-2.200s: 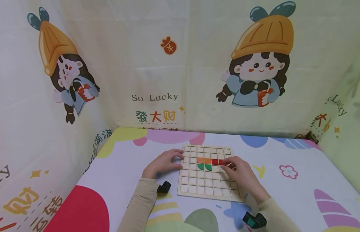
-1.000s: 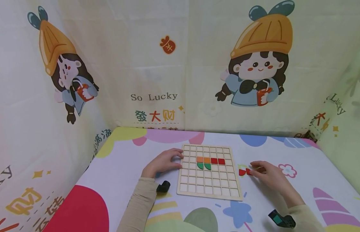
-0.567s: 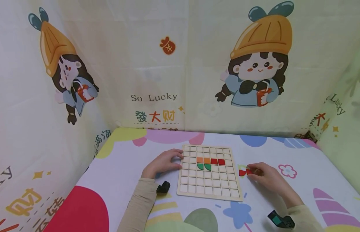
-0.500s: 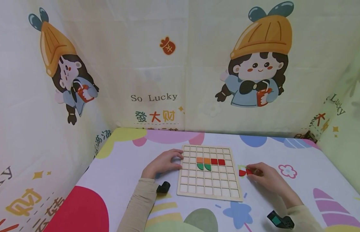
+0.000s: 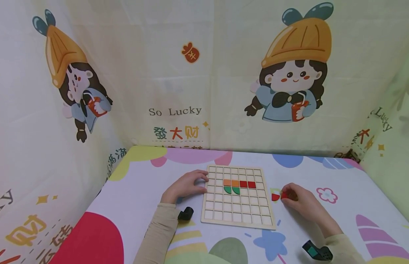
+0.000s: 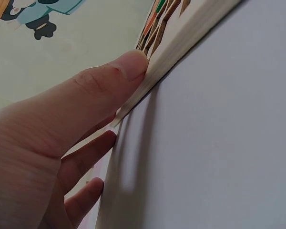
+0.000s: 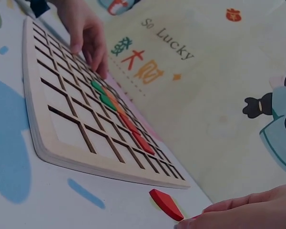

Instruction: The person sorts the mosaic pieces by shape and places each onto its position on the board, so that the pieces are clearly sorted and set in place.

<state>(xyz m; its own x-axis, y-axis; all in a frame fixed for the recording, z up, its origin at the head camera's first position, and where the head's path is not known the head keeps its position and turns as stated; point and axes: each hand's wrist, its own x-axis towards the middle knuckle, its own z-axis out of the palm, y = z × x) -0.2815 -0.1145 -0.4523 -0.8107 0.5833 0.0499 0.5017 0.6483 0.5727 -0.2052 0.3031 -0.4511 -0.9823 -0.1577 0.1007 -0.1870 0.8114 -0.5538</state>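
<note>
A wooden grid board lies on the table; one row holds two orange squares and two red squares, with two green quarter-circles below the orange ones. My left hand rests at the board's left edge, thumb against the rim and fingers apart. To the right of the board, my right hand pinches a small red piece, mostly covered by the fingers. Another red piece, with a curved edge, lies on the table between that hand and the board.
The patterned tablecloth shows printed shapes, such as a blue flower in front of the board. A cartoon-printed curtain hangs behind the table. Each wrist wears a black camera, the left one close to the board.
My right hand has left the red square on the board, moved right to the two loose red pieces and taken hold of the right one. The left hand stays at the board's edge.
</note>
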